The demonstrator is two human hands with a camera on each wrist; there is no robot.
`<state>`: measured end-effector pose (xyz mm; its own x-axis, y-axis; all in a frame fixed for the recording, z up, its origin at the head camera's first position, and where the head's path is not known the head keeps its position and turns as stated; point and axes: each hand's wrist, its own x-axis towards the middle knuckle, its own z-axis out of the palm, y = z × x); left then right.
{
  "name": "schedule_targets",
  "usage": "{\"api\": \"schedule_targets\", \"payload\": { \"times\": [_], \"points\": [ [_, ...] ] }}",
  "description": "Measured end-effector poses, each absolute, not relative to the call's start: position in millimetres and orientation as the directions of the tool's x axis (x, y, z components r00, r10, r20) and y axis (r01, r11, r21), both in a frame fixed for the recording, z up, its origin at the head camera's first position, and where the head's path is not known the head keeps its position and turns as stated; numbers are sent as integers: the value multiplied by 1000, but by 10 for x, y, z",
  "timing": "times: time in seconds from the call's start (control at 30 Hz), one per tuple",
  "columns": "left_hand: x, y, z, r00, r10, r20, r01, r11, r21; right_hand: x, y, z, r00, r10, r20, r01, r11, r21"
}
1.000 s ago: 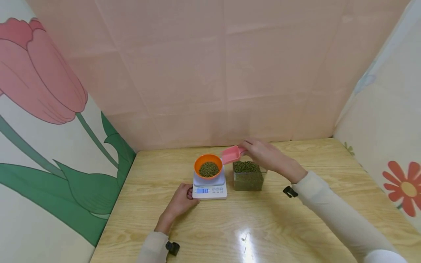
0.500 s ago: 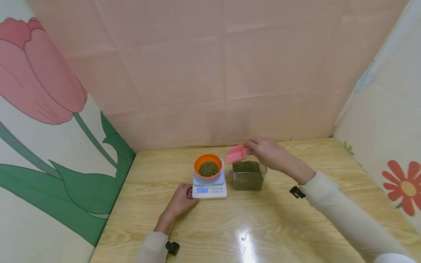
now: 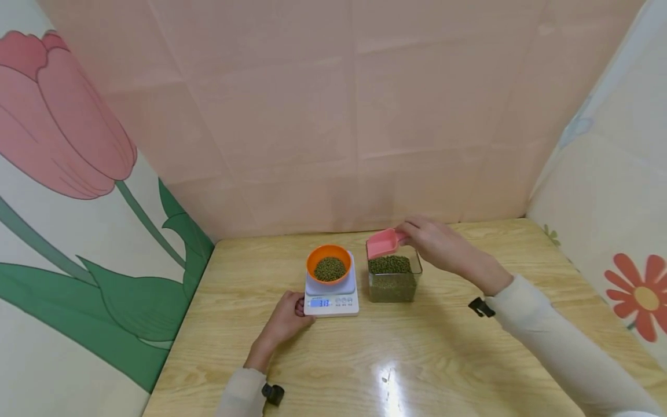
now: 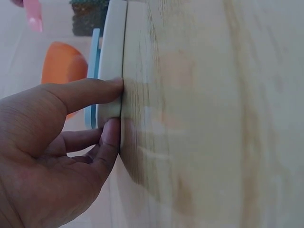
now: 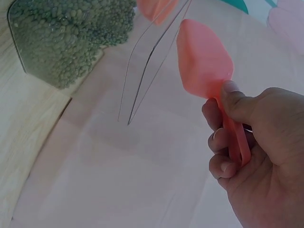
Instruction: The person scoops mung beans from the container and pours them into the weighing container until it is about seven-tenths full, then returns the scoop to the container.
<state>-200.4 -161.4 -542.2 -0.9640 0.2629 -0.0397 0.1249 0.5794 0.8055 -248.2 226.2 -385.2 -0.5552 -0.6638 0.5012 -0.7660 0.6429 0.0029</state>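
A white digital kitchen scale (image 3: 331, 304) reads 313 on its lit display. On its platform sits an orange bowl (image 3: 329, 255) holding small green beans, which look like mung beans. My left hand (image 3: 285, 318) grips the scale's near left corner; the left wrist view shows the thumb on its front side and curled fingers round the corner. A pink scoop (image 3: 383, 243) is held by its handle in my right hand (image 3: 435, 246), above a clear container (image 3: 392, 289) partly filled with green beans. No beans show in the scoop's visible part.
The container stands just right of the scale on the wooden table (image 3: 250, 266). A pink sheet (image 3: 292, 145) covers the wall behind the table's far edge. Painted walls border both sides.
My right hand has moved the scoop rightward, from beside the bowl to over the container. The left hand and scale stay put, and the display still reads 313.
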Motion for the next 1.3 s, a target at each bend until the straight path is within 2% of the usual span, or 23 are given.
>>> {"api": "schedule_targets", "payload": {
  "times": [0.47,0.9,1.17,1.3],
  "points": [
    [-2002,-1626,-5413,-962,268,-50,122,586,801,-2482,2400,-3931,-573,-659,487,-751,660,8],
    [-2003,-1630,-5412,-961,270,-55,121,592,797,-2490,2425,-4026,-657,-649,385,-712,701,-33],
    [-2003,-1627,-5405,-960,272,-63,117,596,795,-2506,2379,-4053,-739,-612,283,-651,756,-65],
    [-2000,-1631,-5408,-960,271,-66,113,595,795,-2522,2351,-4066,-749,-603,273,-642,763,-73]
  ]
}}
